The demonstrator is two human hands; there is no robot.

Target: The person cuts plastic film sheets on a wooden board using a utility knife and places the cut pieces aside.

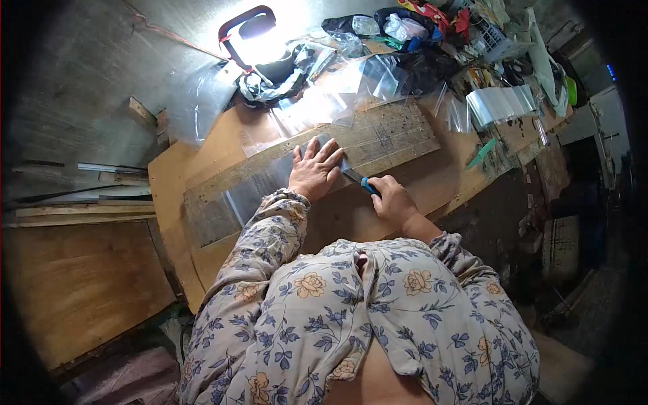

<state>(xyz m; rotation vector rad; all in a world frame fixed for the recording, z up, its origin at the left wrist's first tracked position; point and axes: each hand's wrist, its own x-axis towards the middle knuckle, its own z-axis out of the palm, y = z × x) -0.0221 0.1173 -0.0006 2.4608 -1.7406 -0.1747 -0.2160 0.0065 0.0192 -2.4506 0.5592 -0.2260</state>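
My left hand (315, 169) lies flat with its fingers spread, pressing a clear plastic sheet (250, 197) onto a worn wooden board (398, 138). In my right hand (395, 204) is a utility knife (361, 181) with a blue and black handle, its fingers wrapped round it. The knife's blade end points up and left, close beside my left fingers at the edge of the sheet. Whether the tip touches the plastic I cannot tell.
A bright lamp (260, 50) stands at the back left of the table (182, 169). Plastic sheets (499, 104) lie at the back right, near a green knife-shaped object (481, 154). Bags (405, 28) and a grey basket (493, 40) crowd the far edge.
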